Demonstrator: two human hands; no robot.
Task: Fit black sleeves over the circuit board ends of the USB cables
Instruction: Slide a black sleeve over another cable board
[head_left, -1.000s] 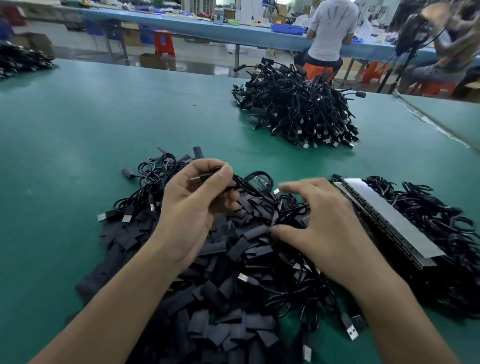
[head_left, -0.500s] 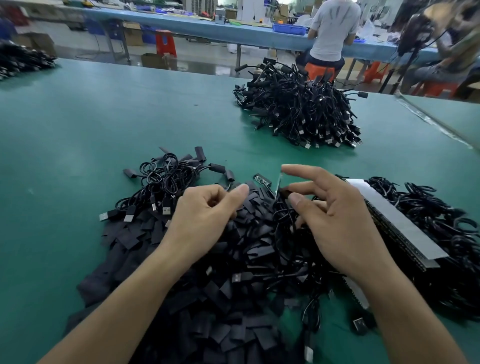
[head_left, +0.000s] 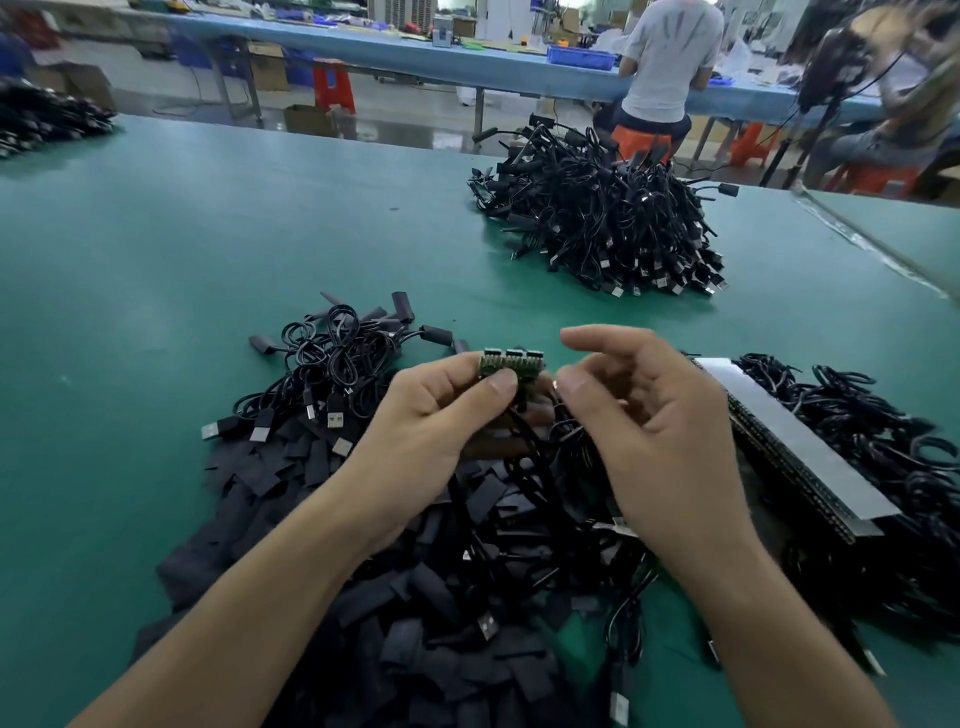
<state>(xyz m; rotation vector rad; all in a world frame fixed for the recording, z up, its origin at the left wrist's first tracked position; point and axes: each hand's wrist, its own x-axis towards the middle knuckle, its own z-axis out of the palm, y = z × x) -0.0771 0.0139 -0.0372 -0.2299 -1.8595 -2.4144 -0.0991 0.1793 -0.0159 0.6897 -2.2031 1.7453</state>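
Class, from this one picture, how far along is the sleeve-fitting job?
Done: the far pile and the small bunch look sleeved. In hand: the left hand grips several bare circuit boards; the right hand hovers beside them. Left: loose sleeves and the taped cables.

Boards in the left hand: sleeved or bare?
Bare. The circuit boards in the left hand show exposed green faces and contacts; nothing covers them.

free: bare table (head_left: 156, 286) at 10 o'clock | blocked: big cable pile (head_left: 597, 223) at 1, taped cable row (head_left: 795, 447) at 3, sleeve heap (head_left: 415, 613) at 6
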